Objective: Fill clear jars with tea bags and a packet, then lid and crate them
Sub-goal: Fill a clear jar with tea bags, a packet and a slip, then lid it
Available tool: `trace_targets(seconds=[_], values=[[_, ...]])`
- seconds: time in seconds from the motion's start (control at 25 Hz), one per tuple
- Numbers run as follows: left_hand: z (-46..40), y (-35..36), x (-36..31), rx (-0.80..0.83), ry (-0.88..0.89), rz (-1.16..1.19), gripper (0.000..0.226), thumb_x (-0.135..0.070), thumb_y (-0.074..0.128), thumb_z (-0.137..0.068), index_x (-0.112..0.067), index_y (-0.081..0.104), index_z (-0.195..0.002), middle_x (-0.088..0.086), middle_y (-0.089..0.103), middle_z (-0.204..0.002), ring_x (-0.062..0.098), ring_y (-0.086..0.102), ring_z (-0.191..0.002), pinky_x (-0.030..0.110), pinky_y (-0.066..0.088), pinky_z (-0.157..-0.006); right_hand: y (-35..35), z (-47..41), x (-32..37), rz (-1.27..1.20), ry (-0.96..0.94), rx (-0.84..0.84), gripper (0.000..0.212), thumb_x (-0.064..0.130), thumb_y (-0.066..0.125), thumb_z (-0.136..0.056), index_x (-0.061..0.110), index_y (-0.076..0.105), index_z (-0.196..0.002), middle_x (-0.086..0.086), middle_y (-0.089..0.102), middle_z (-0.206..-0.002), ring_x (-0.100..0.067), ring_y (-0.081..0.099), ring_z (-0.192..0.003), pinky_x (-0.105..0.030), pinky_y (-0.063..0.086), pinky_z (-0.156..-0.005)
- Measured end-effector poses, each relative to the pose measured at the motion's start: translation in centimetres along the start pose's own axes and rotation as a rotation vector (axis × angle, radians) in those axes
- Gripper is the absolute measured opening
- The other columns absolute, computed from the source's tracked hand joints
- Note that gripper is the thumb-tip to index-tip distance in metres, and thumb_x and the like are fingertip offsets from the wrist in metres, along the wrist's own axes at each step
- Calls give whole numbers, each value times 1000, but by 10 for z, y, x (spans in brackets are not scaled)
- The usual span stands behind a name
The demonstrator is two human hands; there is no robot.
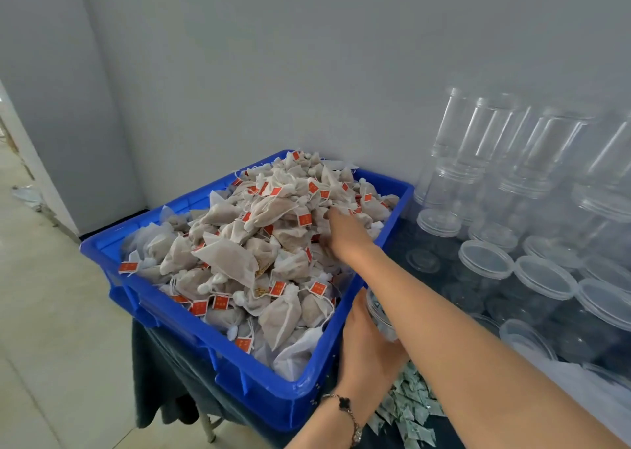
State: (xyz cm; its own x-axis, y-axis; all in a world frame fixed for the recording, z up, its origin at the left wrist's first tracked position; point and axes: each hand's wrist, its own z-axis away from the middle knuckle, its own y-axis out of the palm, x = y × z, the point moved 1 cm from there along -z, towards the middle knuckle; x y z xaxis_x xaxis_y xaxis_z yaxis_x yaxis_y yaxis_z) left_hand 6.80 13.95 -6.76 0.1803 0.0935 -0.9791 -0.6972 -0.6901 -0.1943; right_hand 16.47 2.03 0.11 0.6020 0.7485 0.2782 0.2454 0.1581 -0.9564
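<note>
At the near edge, about six o'clock, a heap of small pale-green packets (pixel 408 411) lies on the dark table (pixel 444 271); just above it the left hand (pixel 367 341), a bracelet on its wrist, curls round a clear jar (pixel 379 315) and holds it against the near-right wall of the blue crate (pixel 164 307), the jar's mouth seemingly tipped toward eleven o'clock, though the crossing forearm hides most of it; the right hand (pixel 345 232) reaches over that jar to the far side of the mound of tea bags (pixel 246 244), its fingers buried among them, so whether they have pinched one cannot be told; the two hands stand apart, the right ahead at about twelve o'clock from the left; the bags thus lie at ten to twelve o'clock from the jar, the right hand nearer them, and the coming move looks like a short drag back toward six o'clock into the jar's mouth; farther off, at two to three o'clock, empty jars (pixel 485 264) stand open and in stacks against the grey wall (pixel 307 56).
</note>
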Motion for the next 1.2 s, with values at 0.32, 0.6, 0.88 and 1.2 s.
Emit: trace_targets(seconds=[0.32,0.6,0.88,1.2], values=[[-6,7,-10,4,-47,64,92,-36,90,-55,-34,41,-132,-19,51,-125,6,50,-118,30,42,-104,-119,71,-42,18,-104,33,5,19,63,-83,24,62,-83,5,62,-85,-6,55,-65,-18,40,-51],[-10,18,-13,61,3,26,90,-36,90,-54,-35,43,-130,-17,54,-123,3,53,-113,29,48,-97,-113,97,-56,123,-174,228,27,23,64,-87,19,63,-113,5,64,-108,-4,56,-86,-9,39,-65],[-11,9,-7,35,22,-26,105,-49,83,-52,-31,30,-141,-19,39,-138,4,36,-130,31,33,-112,-34,30,-8,10,-226,82,24,14,50,-94,13,61,-115,-6,64,-112,-19,61,-96,-35,51,-87],[-16,5,0,38,12,-25,96,-36,88,-56,-30,37,-136,-12,49,-132,9,48,-123,31,41,-105,-32,30,-28,-28,-83,-1,14,9,54,-91,14,56,-104,-4,61,-104,-18,59,-88,-30,50,-77]])
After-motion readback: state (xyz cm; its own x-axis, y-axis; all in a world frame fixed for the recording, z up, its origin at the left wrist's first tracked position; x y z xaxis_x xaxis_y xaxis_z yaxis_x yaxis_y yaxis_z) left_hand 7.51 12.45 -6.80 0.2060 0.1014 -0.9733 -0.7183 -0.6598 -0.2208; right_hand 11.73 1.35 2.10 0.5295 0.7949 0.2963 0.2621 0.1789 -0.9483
